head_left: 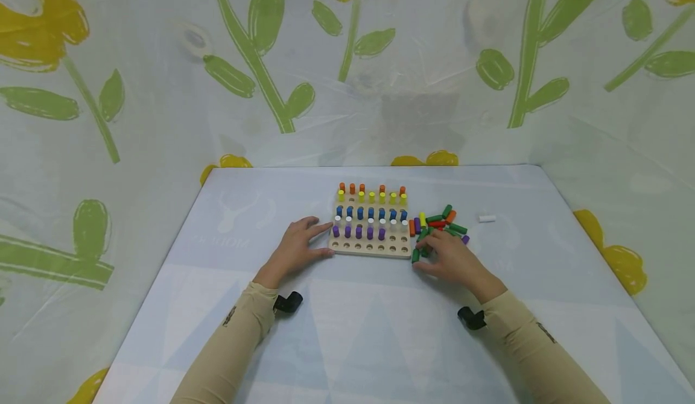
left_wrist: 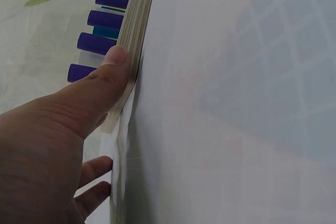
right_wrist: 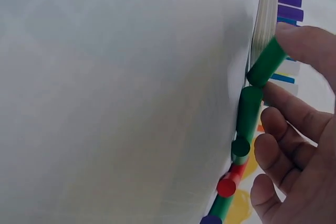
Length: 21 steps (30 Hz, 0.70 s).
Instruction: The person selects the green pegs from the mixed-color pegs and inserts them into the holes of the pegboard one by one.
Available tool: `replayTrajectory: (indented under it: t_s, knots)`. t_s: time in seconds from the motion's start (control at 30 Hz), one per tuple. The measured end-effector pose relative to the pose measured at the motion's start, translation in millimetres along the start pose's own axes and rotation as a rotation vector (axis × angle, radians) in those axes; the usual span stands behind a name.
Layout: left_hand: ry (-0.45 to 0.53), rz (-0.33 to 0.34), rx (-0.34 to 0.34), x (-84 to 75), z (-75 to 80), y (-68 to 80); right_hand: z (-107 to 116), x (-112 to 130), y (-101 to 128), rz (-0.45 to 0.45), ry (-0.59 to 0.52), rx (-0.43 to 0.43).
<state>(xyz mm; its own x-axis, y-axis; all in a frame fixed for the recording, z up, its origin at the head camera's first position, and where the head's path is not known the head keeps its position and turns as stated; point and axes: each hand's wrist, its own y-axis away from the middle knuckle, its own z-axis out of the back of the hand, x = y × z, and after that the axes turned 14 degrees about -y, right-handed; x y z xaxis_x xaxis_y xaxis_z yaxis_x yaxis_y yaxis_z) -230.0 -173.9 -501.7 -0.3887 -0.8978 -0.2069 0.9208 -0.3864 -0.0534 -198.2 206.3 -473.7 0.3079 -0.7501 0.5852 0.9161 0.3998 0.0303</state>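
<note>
On the pale table (head_left: 347, 344), the left hand (head_left: 295, 248) lies with fingers nearly straight against the left edge of the wooden pegboard (head_left: 371, 248); its wrist view alone shows the thumb pressed to that edge. Just right of the board, the right hand (head_left: 453, 259) covers the loose pegs (head_left: 442, 220); only its wrist view shows thumb and fingers pinching a green peg (right_wrist: 266, 64).

The head view is evenly and softly lit, and only faint shadows are cast on the tabletop (head_left: 358, 331). Mild glare is seen on the plastic sheeting (head_left: 434, 78) behind. Lines are bowed toward the edges. In both wrist views, the close skin is blurred and the tabletop looks washed out.
</note>
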Motion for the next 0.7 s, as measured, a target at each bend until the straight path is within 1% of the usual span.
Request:
replayTrajectory:
  t_s: [0.2,0.37,0.7]
  knots:
    - [-0.007,0.004,0.005,0.2,-1.4,-0.3,1.2,-0.1,4.6,0.061,-0.015,-0.001]
    - [-0.005,0.004,0.009,-0.1,-1.2,0.4,0.2,-1.5,5.5,0.088,-0.029,0.001]
    - [-0.011,0.008,0.018,-2.1,1.7,0.8,2.0,-3.2,6.7,0.088,-0.069,-0.033]
